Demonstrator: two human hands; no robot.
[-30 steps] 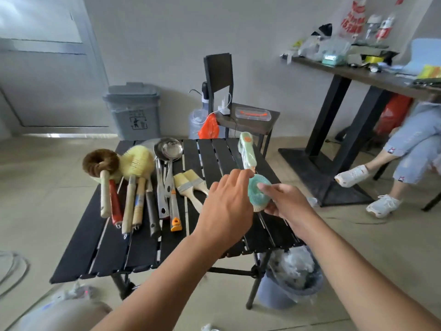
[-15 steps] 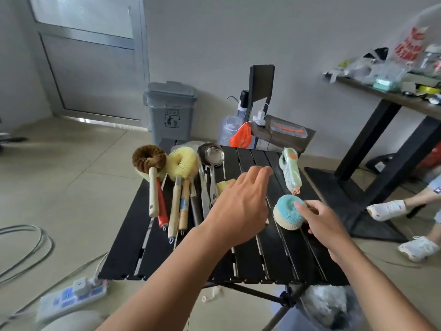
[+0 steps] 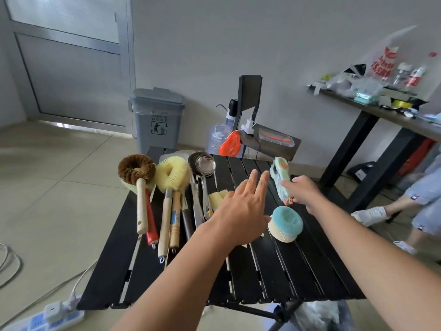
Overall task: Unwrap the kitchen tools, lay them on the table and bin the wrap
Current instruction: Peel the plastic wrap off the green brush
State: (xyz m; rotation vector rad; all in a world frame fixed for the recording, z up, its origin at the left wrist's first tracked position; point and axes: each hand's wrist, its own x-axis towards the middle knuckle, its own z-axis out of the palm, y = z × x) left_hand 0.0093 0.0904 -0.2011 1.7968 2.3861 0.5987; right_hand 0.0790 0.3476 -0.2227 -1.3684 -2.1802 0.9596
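Right hand (image 3: pixel 305 192) has shifted from round teal mesh scrubber (image 3: pixel 286 222) to grasp wrapped green plastic brush (image 3: pixel 278 173); left hand (image 3: pixel 241 211) grip released.

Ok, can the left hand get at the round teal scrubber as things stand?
Probably yes: the open left hand hovers right beside the round teal scrubber, with nothing lying between them.

Bare slats of the surface (image 3: pixel 274 278) on the near side of the round scrubber (image 3: pixel 285 223); brushes (image 3: pixel 171 173) and ladle (image 3: pixel 205 164) crowding well left of it; wrapped tool (image 3: pixel 279 177) just behind.
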